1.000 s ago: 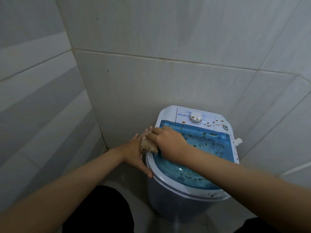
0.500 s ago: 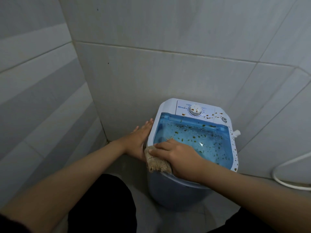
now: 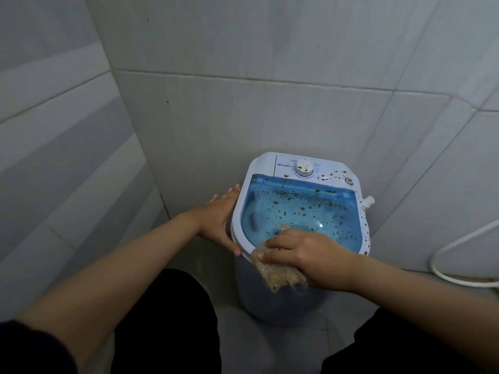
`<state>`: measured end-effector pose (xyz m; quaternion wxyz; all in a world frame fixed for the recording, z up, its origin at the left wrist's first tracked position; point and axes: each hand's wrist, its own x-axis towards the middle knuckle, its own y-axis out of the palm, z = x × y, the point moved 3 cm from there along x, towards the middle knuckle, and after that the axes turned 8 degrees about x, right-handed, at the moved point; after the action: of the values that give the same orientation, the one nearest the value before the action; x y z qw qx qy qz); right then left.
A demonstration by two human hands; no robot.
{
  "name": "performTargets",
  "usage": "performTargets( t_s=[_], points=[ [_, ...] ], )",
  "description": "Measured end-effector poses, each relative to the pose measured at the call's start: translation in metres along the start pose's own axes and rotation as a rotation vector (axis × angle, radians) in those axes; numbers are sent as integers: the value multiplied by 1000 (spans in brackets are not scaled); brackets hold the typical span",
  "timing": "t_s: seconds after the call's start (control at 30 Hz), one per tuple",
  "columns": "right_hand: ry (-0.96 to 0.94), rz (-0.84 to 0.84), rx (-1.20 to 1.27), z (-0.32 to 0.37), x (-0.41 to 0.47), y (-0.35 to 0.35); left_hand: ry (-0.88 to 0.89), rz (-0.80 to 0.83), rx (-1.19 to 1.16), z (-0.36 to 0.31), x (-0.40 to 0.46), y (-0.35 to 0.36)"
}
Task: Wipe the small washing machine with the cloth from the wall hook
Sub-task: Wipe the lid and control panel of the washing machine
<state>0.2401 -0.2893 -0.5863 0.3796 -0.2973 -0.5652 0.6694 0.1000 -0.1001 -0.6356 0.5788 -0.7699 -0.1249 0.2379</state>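
Grey tile fills the left; the left hand lies open and flat against the washer's left flank, bracing it; the washer stands in the corner, its blue lid specked with brown spots; the right hand presses the cloth onto the near rim, fingers spread over it, a fringe hanging down the front; most dirt lies beyond and right of that hand, toward the dial, so the next stroke likely runs away across the lid; a white hose curves at far right.
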Motion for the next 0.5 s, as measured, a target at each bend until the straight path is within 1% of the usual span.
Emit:
performTargets(
  t_s=[0.17,0.23,0.33,0.4,0.5],
  points=[
    [-5,24,-46,2,-20,-8,-39,63,75,-6,-1,-10],
    [11,89,-70,4,-23,-14,-48,77,91,-7,-1,-11],
    [115,209,2,5,-16,-33,-56,86,88,-5,0,-10],
    [165,171,49,4,-3,-48,-51,75,73,-4,0,-8],
    [193,-4,41,-2,27,-62,-31,48,41,-3,0,-4]
  ],
)
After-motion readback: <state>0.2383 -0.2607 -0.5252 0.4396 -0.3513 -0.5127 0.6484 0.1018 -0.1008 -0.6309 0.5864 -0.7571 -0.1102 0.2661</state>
